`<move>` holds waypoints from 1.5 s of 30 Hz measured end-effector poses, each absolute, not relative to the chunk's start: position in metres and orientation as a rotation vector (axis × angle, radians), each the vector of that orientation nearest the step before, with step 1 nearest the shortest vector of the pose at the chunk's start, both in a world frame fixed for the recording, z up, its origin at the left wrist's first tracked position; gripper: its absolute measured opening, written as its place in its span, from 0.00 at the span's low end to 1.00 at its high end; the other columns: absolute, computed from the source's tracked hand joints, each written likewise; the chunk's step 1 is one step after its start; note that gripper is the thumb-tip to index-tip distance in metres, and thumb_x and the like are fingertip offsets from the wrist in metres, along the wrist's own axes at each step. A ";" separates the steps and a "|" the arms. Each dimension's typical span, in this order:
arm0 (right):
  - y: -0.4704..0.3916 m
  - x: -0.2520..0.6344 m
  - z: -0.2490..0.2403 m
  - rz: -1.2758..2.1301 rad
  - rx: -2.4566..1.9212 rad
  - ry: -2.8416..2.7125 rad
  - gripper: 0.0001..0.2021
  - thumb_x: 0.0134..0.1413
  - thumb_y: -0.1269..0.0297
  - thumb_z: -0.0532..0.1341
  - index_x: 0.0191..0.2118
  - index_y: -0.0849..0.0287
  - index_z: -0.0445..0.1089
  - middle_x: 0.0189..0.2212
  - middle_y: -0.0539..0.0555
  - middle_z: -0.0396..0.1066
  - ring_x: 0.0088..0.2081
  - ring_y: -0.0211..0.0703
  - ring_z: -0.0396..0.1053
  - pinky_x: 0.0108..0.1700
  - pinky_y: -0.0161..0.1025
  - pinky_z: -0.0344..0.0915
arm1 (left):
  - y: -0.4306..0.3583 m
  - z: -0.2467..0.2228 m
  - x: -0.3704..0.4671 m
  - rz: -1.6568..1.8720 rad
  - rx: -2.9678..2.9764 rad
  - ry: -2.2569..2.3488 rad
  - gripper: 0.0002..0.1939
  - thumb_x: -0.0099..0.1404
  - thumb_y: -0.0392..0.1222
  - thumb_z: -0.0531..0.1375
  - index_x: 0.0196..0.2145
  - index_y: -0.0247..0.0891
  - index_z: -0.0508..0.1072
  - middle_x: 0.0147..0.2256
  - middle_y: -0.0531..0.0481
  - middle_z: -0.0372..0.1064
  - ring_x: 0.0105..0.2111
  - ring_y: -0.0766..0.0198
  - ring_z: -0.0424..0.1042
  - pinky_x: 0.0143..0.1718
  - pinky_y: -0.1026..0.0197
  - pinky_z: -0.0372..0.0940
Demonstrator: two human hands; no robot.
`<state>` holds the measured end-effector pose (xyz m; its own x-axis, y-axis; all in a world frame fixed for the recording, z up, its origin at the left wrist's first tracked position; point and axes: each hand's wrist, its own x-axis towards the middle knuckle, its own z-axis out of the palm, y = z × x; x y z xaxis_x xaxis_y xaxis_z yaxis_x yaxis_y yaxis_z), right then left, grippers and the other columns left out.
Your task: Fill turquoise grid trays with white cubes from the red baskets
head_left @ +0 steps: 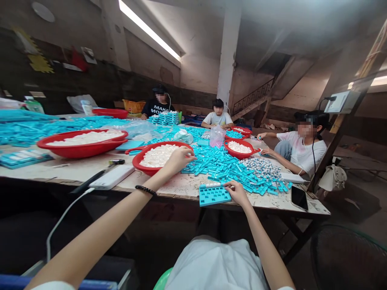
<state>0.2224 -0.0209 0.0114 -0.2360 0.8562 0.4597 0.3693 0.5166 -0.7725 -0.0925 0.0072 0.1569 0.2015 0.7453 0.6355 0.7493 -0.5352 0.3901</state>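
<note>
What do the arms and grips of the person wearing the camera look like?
The left grip is a bare hand without a glove, and a bracelet of black beads goes around that wrist. The right grip has no glove either, and no bracelet shows on its wrist. Both forearms are uncovered, with a bit of white sleeve at the picture's bottom left.

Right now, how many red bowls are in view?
6: a wide bowl at left, a far bowl behind it, a middle bowl by the left hand, and, right of centre, a front bowl, a second bowl and a back bowl. More may be hidden.
</note>
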 end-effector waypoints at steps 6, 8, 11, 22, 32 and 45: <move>-0.022 0.221 0.013 0.659 -1.025 -1.787 0.09 0.54 0.62 0.61 0.36 0.56 0.78 0.37 0.55 0.75 0.35 0.43 0.72 0.37 0.39 0.72 | -0.001 0.126 -0.021 -1.388 -2.781 -1.407 0.14 0.59 0.53 0.65 0.32 0.39 0.80 0.33 0.45 0.76 0.32 0.58 0.76 0.37 0.58 0.71; -0.024 0.221 0.014 0.653 -1.020 -1.780 0.09 0.54 0.62 0.61 0.36 0.57 0.78 0.36 0.55 0.74 0.35 0.43 0.72 0.36 0.39 0.71 | -0.001 0.109 -0.004 -1.482 -2.860 -1.340 0.13 0.60 0.52 0.64 0.33 0.40 0.80 0.37 0.44 0.77 0.35 0.56 0.77 0.39 0.57 0.72; -0.025 0.221 0.016 0.649 -1.013 -1.795 0.09 0.54 0.62 0.61 0.36 0.56 0.78 0.36 0.55 0.74 0.35 0.43 0.72 0.36 0.39 0.72 | 0.002 0.086 0.015 -1.683 -2.921 -1.336 0.15 0.58 0.54 0.65 0.33 0.39 0.80 0.40 0.43 0.77 0.38 0.54 0.79 0.42 0.54 0.74; -0.026 0.220 0.019 0.640 -1.014 -1.816 0.09 0.55 0.63 0.60 0.37 0.55 0.79 0.36 0.54 0.74 0.35 0.43 0.71 0.38 0.39 0.72 | 0.002 0.059 0.025 -1.884 -2.962 -1.521 0.17 0.57 0.53 0.67 0.38 0.39 0.78 0.39 0.43 0.79 0.40 0.52 0.79 0.41 0.54 0.75; -0.021 0.220 0.013 0.655 -1.016 -1.788 0.09 0.54 0.61 0.60 0.36 0.55 0.78 0.36 0.55 0.73 0.35 0.44 0.71 0.37 0.40 0.73 | 0.003 0.051 0.027 -1.794 -3.023 -1.447 0.14 0.58 0.52 0.66 0.36 0.40 0.79 0.39 0.44 0.80 0.41 0.53 0.79 0.41 0.55 0.74; -0.017 0.221 0.009 0.654 -1.003 -1.785 0.09 0.54 0.62 0.60 0.36 0.56 0.78 0.36 0.55 0.73 0.34 0.43 0.71 0.35 0.39 0.73 | 0.000 0.028 0.038 -2.117 -2.882 -1.519 0.16 0.58 0.55 0.66 0.35 0.40 0.77 0.36 0.45 0.79 0.38 0.53 0.79 0.41 0.54 0.74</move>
